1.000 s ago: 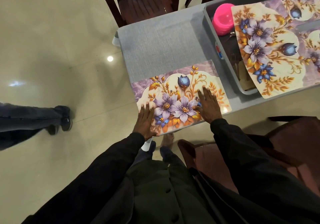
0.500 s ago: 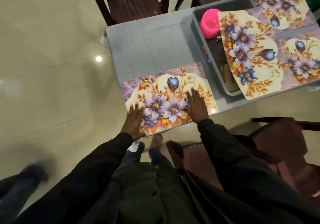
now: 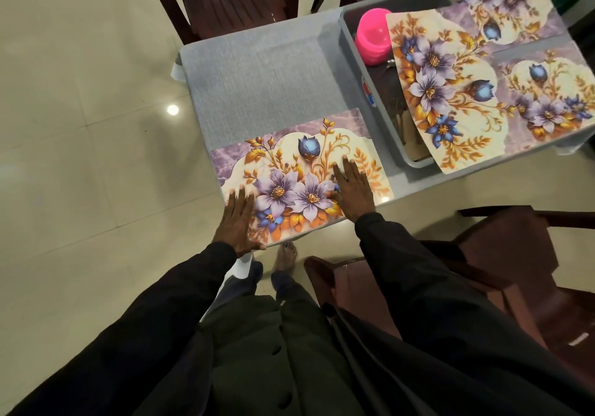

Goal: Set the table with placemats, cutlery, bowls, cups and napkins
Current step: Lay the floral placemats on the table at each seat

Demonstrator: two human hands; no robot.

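Placemat (image 3: 299, 171) with purple flowers lies flat at the near-left corner of the table (image 3: 264, 71), along its near edge. The left hand (image 3: 236, 222) rests flat, fingers straight, on the mat's near-left corner. The right hand (image 3: 352, 190) presses flat on its right half. The hands are apart and grip nothing. The mat looks thin, light, bendable and glossy, so it would likely slide easily under flat palms. To lift it, pinching a near corner seems best. Further right, a grey tub (image 3: 370, 93) holds a pink stack (image 3: 373, 40), with a second placemat (image 3: 450, 93) across its rim.
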